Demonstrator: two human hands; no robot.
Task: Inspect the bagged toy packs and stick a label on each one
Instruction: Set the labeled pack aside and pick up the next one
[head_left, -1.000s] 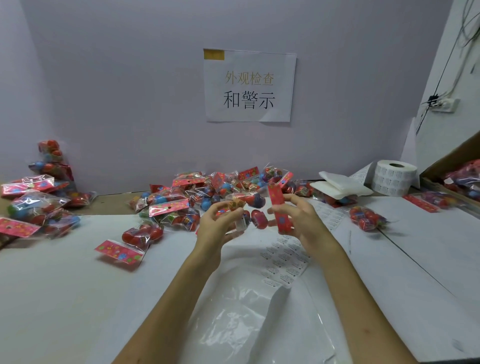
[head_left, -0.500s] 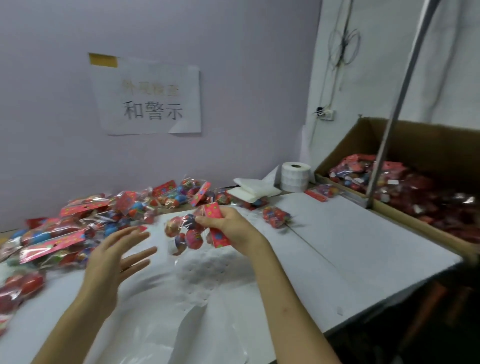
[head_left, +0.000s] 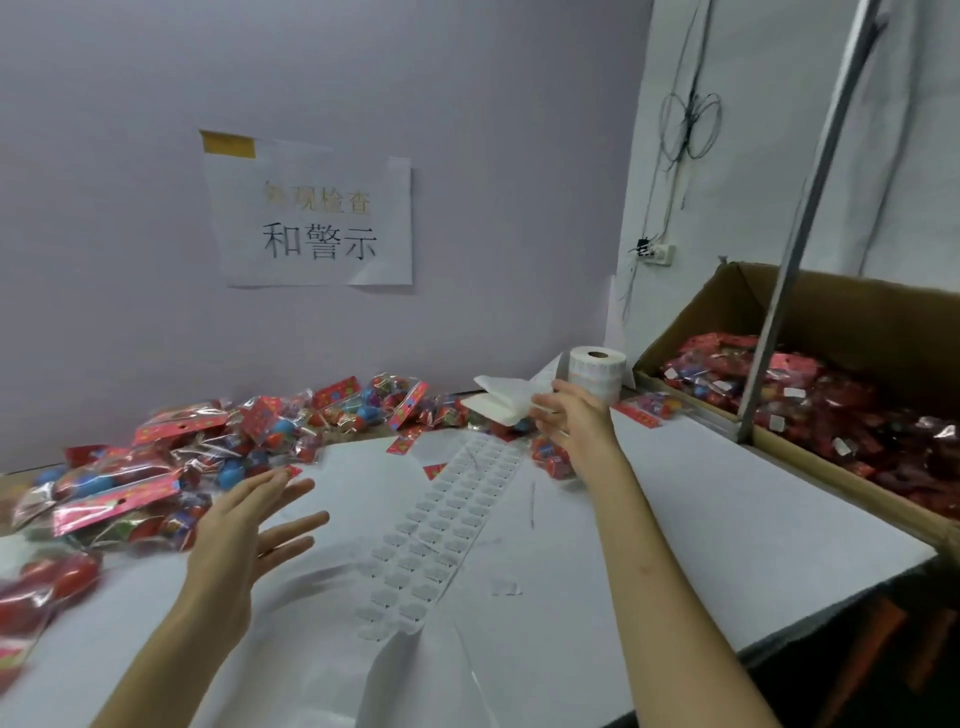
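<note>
Red and pink, spotted card tops, with blue and red balls under clear glossy film: toy packs (head_left: 208, 467) piled far left. Darker red, dotted with small white rectangles: boxed packs (head_left: 810, 400) at right. Plain brown: cardboard box (head_left: 857, 322). Translucent white, gridded in rows: label sheet (head_left: 441, 525). White: label roll (head_left: 596, 371), table (head_left: 701, 509). Pale lilac: wall (head_left: 467, 130). White with black and gold characters, yellow tape at one corner: paper sign (head_left: 317, 218).

— What's on the far wall?
— A paper sign (head_left: 311, 218), with yellow tape (head_left: 228, 144) at its top-left corner.
— And on the right?
— A socket (head_left: 657, 253) with wires (head_left: 688, 124) looped above it, and a slanted pole (head_left: 795, 249) before a cardboard box (head_left: 857, 322).
</note>
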